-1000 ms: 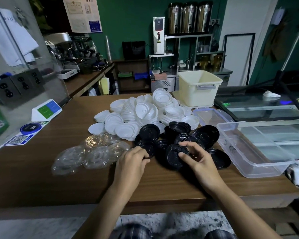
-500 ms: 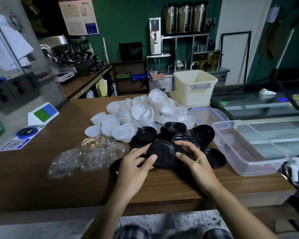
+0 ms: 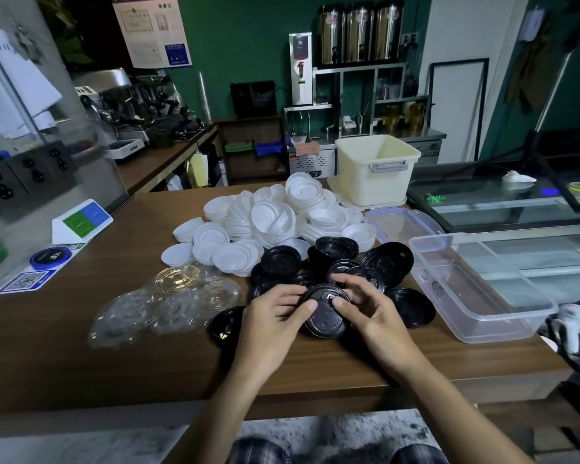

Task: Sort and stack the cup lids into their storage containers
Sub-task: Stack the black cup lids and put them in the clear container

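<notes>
Both hands hold one black cup lid just above the wooden counter. My left hand grips its left edge, thumb on top. My right hand pinches its right side, thumb pressed on the lid's face. Behind them lies a heap of black lids. A bigger pile of white lids sits farther back. Several clear lids are spread to the left. One more black lid lies by my left wrist.
A clear plastic container stands open at the right, its clear cover lying behind it. A cream bin stands at the back. A glass display case borders the right side; a small card stand sits left.
The black lid was picked up from the pile by my right hand and brought toward me. My left hand closed in on its left edge, so both hands now hold it.
</notes>
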